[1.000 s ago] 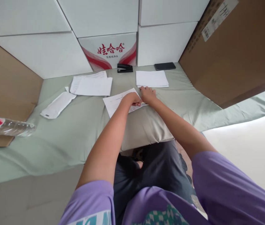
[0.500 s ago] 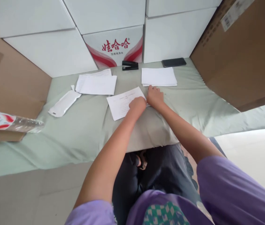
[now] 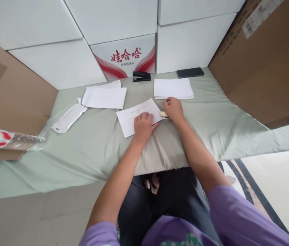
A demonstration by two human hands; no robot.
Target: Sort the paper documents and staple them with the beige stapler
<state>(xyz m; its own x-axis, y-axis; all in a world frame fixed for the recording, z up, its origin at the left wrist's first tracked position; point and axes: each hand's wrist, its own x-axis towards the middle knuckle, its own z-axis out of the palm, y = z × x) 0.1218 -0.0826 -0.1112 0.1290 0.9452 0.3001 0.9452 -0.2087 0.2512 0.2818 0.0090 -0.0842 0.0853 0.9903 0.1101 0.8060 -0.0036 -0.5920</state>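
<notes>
My left hand point(image 3: 143, 127) lies with its fingers spread on a printed white sheet point(image 3: 127, 120), pressing it to the cloth. At the sheet's right edge is a small pale yellow tool point(image 3: 163, 114) with a dark slot, shaped like a stapler. My right hand point(image 3: 174, 109) is closed around its right end, fingers curled, hiding most of it. Just beyond my right hand lies a stack of blank-looking white paper point(image 3: 173, 88). To the left, more white papers point(image 3: 105, 97) overlap one another.
A black stapler point(image 3: 141, 76) and a dark phone point(image 3: 190, 72) lie along the white boxes point(image 3: 185, 41) at the back. A white packet point(image 3: 69, 118) and a water bottle point(image 3: 11, 138) are on the left. Brown cartons point(image 3: 267, 68) stand at both sides of the green cloth point(image 3: 93, 143).
My left hand has opened from a closed grip and now rests flat on the sheet. My right hand has shifted slightly right, baring the pale yellow tool. The camera view has tilted slightly.
</notes>
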